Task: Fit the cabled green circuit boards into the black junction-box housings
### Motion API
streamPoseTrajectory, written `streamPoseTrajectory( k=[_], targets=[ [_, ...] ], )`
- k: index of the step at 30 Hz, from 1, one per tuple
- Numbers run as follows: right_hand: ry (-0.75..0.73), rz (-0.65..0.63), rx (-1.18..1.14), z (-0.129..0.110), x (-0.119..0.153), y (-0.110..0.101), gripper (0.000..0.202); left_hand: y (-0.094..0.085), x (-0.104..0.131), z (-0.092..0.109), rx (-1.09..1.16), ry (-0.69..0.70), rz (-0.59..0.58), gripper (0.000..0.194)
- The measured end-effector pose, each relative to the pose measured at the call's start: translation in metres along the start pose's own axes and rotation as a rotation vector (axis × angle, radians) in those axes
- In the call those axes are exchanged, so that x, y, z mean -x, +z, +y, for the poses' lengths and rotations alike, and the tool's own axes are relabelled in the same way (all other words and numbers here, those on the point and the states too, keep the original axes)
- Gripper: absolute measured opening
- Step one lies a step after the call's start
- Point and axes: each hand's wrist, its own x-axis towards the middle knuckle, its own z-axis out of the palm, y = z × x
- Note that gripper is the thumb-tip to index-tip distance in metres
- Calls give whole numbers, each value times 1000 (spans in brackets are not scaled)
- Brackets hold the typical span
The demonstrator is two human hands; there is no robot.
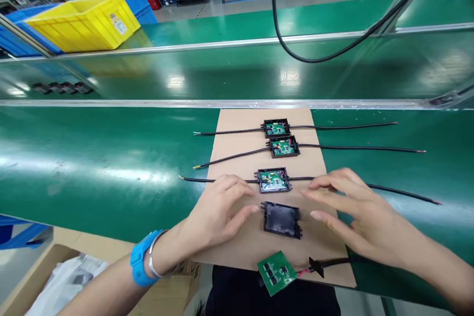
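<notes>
My left hand point(225, 210) hovers with fingers apart, left of an empty black case point(282, 219) on the cardboard sheet point(237, 145). On the other side, my right hand point(346, 205) is spread, its fingertips near the cable of the closest filled case. That case point(274, 180) holds a green circuit board, with a black cable out each side. Two similar cases, a middle one point(284, 146) and a far one point(276, 128), lie beyond it. A loose green board point(277, 272) with red wires and a black cable lies at the sheet's near edge.
Green work surface point(92, 168) surrounds the cardboard. A metal rail point(166, 103) runs behind it. Several dark parts point(62, 88) sit beyond the rail at left. A yellow bin point(85, 22) and blue bins are at the back left. A black cable point(314, 60) hangs at upper right.
</notes>
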Motion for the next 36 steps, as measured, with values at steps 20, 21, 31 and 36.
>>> streamPoseTrajectory(
  k=[20, 21, 31, 36],
  targets=[
    [28, -223, -150, -16, 18, 4, 31, -7, -6, 22, 134, 36, -213, 40],
    [35, -290, -213, -31, 24, 8, 33, -7, 0, 30, 212, 43, -292, 46],
    [375, -215, -523, -50, 15, 2, 19, 8, 16, 47, 604, -153, -288, 52],
    [424, -53, -314, -53, 7, -11, 25, 14, 18, 53, 1083, -566, -459, 33]
  ],
)
